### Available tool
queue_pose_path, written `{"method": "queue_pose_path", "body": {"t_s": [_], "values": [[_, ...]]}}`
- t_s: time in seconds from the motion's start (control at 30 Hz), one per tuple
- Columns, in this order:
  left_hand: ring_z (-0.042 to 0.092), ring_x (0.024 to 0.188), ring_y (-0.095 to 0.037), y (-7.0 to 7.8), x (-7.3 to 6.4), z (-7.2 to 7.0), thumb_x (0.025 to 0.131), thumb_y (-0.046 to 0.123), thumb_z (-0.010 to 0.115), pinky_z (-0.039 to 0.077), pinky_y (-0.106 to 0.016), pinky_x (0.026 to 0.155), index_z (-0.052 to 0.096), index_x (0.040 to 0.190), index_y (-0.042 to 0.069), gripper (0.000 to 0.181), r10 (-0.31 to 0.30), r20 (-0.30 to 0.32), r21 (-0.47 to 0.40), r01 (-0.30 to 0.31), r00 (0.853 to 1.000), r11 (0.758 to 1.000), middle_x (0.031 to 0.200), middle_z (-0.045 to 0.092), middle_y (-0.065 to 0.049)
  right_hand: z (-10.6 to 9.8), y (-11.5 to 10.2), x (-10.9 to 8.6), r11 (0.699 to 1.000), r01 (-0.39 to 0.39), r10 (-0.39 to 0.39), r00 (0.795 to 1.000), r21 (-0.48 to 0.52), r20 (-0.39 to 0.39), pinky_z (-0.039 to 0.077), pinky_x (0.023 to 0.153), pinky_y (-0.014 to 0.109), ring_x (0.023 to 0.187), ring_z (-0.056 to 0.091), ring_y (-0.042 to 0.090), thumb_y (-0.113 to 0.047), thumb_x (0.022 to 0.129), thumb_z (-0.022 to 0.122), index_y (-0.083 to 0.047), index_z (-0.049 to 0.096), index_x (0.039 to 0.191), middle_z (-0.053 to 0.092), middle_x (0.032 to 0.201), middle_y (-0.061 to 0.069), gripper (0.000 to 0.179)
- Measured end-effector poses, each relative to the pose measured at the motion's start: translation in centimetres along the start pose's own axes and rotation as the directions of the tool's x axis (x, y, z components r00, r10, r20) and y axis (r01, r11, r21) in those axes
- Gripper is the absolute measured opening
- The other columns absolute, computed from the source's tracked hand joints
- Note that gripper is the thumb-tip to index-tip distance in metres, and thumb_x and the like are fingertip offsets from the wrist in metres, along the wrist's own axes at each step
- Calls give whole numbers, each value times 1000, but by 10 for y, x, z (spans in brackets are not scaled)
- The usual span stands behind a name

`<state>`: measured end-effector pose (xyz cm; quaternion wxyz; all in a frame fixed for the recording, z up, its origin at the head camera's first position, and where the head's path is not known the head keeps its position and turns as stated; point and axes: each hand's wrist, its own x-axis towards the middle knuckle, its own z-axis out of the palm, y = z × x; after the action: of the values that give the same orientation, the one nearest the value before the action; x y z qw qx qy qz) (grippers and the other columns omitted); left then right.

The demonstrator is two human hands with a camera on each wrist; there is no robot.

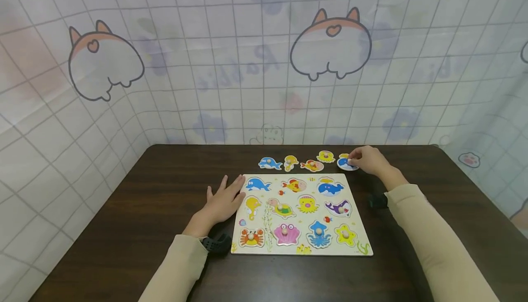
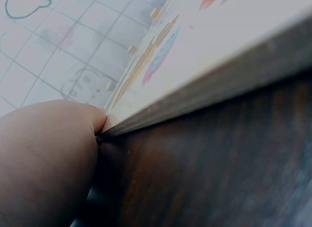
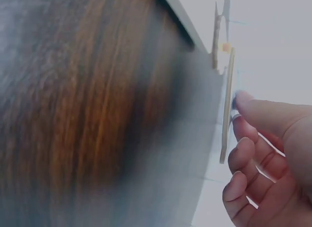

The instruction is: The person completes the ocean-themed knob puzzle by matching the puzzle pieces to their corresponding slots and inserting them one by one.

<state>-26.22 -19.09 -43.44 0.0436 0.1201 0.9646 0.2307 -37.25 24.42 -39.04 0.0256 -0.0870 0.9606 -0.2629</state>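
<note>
A wooden sea-animal puzzle board (image 1: 264,248) lies flat on the dark table. My left hand (image 1: 223,203) rests at its upper left edge, fingers spread, fingertips touching the board. Beyond the board's far right corner, my right hand (image 1: 370,161) pinches the knob of a blue whale puzzle piece (image 1: 348,167). The right wrist view shows that piece (image 3: 227,110) edge-on beside the thumb and fingertips; whether it touches the table, I cannot tell. Knobbed crab (image 1: 251,238), shell, squid, starfish, turtle and purple dolphin pieces sit in the board. Several other shapes show only printed pictures.
Behind the board lie a blue dolphin piece (image 1: 270,163), a seahorse piece (image 1: 290,162), a fish piece (image 1: 312,166) and a yellow octopus piece (image 1: 326,156). A patterned cloth (image 1: 247,105) hangs at the table's back edge and sides.
</note>
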Motion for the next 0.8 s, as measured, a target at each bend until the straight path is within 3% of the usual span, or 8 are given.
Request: {"method": "queue_pose_path", "body": {"t_s": [0.43, 0.8], "values": [[0, 156, -40, -3, 2, 3, 110, 37, 44, -8, -76, 111, 22, 165, 18, 63, -1, 7, 7, 1, 1000, 1000, 170, 20, -5, -15, -13, -25, 994, 106, -106, 994, 1, -41, 49, 75, 42, 85, 55, 30, -15, 99, 69, 5, 69, 107, 64, 92, 14, 22], [0, 156, -40, -3, 2, 3, 109, 37, 45, -7, -76, 111, 23, 165, 17, 63, -2, 0, 13, 2, 1000, 1000, 169, 21, -5, -10, -25, -46, 982, 188, -188, 982, 4, -33, 50, 74, 38, 82, 57, 25, -14, 96, 73, 1, 72, 103, 64, 87, 7, 17]]}}
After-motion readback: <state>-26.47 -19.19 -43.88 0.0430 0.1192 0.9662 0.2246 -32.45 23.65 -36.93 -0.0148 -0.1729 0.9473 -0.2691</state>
